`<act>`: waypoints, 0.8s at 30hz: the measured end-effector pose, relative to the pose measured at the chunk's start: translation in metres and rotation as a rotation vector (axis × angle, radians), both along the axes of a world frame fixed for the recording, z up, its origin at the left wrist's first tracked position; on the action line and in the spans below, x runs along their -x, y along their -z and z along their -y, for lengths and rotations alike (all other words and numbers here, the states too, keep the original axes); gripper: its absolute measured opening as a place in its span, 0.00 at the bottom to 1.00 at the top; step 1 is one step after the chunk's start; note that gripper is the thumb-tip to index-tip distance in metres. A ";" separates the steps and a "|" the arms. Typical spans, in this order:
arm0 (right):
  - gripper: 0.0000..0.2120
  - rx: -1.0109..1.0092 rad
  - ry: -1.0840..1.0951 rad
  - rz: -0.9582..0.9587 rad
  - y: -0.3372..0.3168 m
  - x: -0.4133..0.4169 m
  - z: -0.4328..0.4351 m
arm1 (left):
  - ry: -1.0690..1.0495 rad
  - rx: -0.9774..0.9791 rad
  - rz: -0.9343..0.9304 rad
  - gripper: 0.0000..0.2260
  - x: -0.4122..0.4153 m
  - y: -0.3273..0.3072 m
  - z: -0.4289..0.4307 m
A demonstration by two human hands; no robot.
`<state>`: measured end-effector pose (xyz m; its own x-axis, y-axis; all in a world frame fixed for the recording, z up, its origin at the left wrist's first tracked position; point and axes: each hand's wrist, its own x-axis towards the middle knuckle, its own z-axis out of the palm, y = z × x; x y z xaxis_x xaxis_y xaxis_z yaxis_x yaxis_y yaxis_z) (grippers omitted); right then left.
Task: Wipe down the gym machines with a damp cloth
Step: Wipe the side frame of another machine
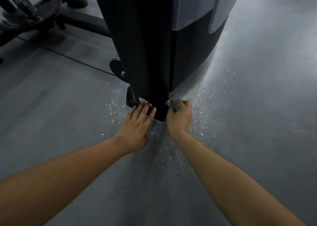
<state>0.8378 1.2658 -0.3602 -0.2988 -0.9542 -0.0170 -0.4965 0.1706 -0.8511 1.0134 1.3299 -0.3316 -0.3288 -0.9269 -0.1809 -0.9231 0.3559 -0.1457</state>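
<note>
Head view looks down the tall black upright column of the gym machine (145, 45) to its flat black foot plate (160, 116) on the speckled grey rubber floor (248, 131). Right hand (179, 118) is curled tightly round a crumpled blue-grey cloth (173, 104), pressing it where column meets plate on the right, likely to scrub that lowest edge. Left hand (137, 121), fingers straight and holding nothing, rests flat on the plate's left side, probably bracing the low reach.
</note>
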 end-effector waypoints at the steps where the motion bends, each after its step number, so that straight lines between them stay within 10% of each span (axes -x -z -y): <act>1: 0.10 -0.015 0.011 0.005 -0.004 0.000 0.004 | 0.003 -0.001 -0.009 0.49 0.000 0.000 0.000; 24: 0.21 -0.064 -0.519 -0.883 -0.035 0.003 0.000 | 0.060 0.042 0.014 0.47 -0.017 0.003 0.004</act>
<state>0.8347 1.2661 -0.3254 0.2198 -0.9745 -0.0460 -0.9669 -0.2113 -0.1433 1.0300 1.3256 -0.3351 -0.3821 -0.9123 -0.1476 -0.8978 0.4043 -0.1746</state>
